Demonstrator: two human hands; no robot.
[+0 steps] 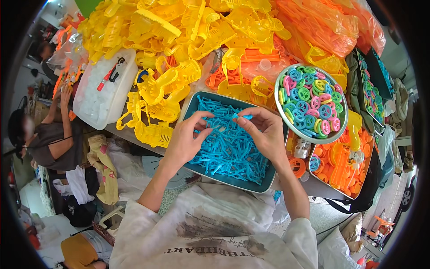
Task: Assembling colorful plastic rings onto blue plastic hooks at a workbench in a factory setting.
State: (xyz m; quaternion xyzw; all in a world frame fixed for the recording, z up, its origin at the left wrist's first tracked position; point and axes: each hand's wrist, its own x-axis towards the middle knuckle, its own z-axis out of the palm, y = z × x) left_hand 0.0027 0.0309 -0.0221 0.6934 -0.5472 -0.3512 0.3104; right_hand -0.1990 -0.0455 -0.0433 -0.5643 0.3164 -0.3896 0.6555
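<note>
A rectangular teal tray (193,102) is placed at the near edge of the work table (134,137) and is filled with thin blue plastic pieces (235,157), tangled and lying in all directions.

Over its far right part, a small blue piece (244,117) is pinched between the thumb and fingertips of the right hand (264,127); the grip is closed on it. The left hand (188,134) is held over the tray's left side, with thumb and forefinger parted; whether anything is kept within the palm cannot be told.

To the right, a round metal bowl (278,104) is heaped with small wheels (314,101) in pink, blue, green and yellow. Just below it, a second tray (333,187) is loaded with orange parts (342,168), among which a blue wheel (315,162) is seen.

At left, a white tub (120,92) is filled with whitish translucent pieces (92,101), on which a red-handled tool (107,77) is laid. Yellow parts (156,27) are piled beyond, beside an orange translucent bag (313,20).
</note>
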